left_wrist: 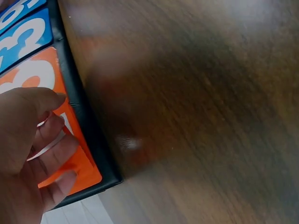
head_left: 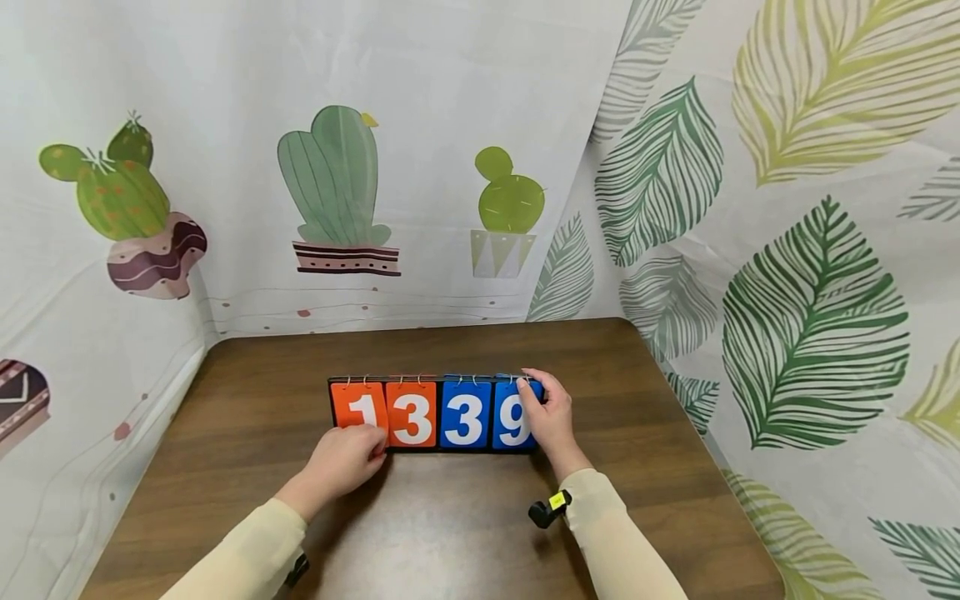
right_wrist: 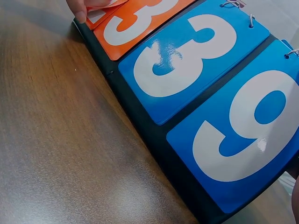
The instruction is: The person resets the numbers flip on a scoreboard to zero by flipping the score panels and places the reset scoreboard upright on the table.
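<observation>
A flip scoreboard [head_left: 439, 417] with a black backing stands on the table, showing 1 and 3 on orange cards and 3 and 9 on blue ones. My left hand [head_left: 345, 462] pinches the lower right corner of the leftmost orange card [head_left: 345, 400], which bends forward off the board. In the right wrist view the fingertips of that hand [right_wrist: 78, 8] hold the raised corner. At the other end, my right hand [head_left: 553, 417] grips the board's upper right corner, thumb over the front of the blue 9 card [right_wrist: 247, 135] and fingers at the top edge.
Metal rings [right_wrist: 252, 21] join the cards to the board's top edge. Below lies a brown wooden table [head_left: 450, 525]. A white cactus-print cloth [head_left: 435, 83] hangs behind it, and a leaf-print cloth [head_left: 697, 275] hangs along the right side.
</observation>
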`<state>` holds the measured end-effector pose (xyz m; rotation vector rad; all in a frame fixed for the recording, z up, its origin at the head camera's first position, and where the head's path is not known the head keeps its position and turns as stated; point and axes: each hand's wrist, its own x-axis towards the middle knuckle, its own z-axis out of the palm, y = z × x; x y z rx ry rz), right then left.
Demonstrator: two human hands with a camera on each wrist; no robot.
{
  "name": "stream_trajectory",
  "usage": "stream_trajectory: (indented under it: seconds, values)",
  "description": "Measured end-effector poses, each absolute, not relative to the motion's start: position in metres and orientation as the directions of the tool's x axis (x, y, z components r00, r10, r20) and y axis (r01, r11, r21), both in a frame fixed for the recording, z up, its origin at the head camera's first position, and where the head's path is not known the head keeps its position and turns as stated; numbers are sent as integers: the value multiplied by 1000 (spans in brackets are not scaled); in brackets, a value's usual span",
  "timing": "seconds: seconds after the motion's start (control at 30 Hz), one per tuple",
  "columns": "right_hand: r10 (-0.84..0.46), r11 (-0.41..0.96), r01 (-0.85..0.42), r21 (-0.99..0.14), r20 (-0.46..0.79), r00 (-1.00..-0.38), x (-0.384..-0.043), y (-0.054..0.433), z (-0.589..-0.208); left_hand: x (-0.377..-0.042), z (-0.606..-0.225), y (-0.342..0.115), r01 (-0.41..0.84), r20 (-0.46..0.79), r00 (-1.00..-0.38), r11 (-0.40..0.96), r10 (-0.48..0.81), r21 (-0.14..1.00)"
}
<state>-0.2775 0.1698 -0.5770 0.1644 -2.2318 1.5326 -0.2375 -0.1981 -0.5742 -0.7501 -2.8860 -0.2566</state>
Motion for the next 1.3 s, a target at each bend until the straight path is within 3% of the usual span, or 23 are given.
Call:
stream_trajectory:
  seconds: [0.3,0.63,0.77,0.93,1.1,1.3]
  values:
    - [139,370,-321,-872,394,-909,-278,169,-573,-240,-575,-191,392,151,-916,910,372,134]
    - [139,395,-326,-859,407,-903,-278,168,-574,-237,-569,-191,271,-20,-959,937,283,221]
    - [139,386,-332,-861,410,-901,-278,168,-575,-233,-558,-191,258,-121,-945,917,305,304]
    - [136,380,-327,-866,401,-906,-278,169,-576,-232,-534,-195,257,-256,-868,827,425,500]
    - [141,383,-326,-864,403,-904,-278,170,-577,-243,-495,-201,315,-113,-850,667,515,675]
    - [147,372,-370,-851,447,-882,-279,170,-576,-270,-448,-218,308,106,-923,547,369,778]
